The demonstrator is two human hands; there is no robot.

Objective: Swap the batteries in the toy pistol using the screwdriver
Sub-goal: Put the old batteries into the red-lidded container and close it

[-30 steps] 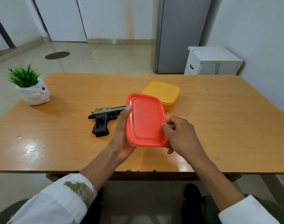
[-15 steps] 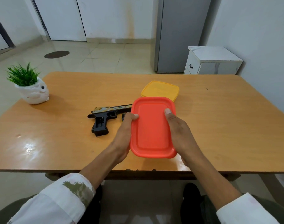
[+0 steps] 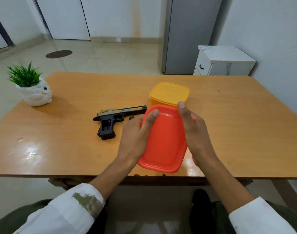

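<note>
A black toy pistol with a gold slide lies on its side on the wooden table, left of centre. Just right of it, a red lidded box sits at the near edge between both hands. My left hand grips its left side, thumb lying on the lid. My right hand holds the right side, with its thumb at the far corner. A small dark object peeks out beside my left fingers, mostly hidden. No screwdriver or batteries are visible.
A yellow lidded box stands right behind the red one. A white owl pot with a green plant is at the table's far left. Beyond the table are a white cabinet and a grey fridge.
The red box went from tilted up towards me to lying level and lengthwise. My hands shifted to its two long sides, and it now reaches closer to the yellow box.
</note>
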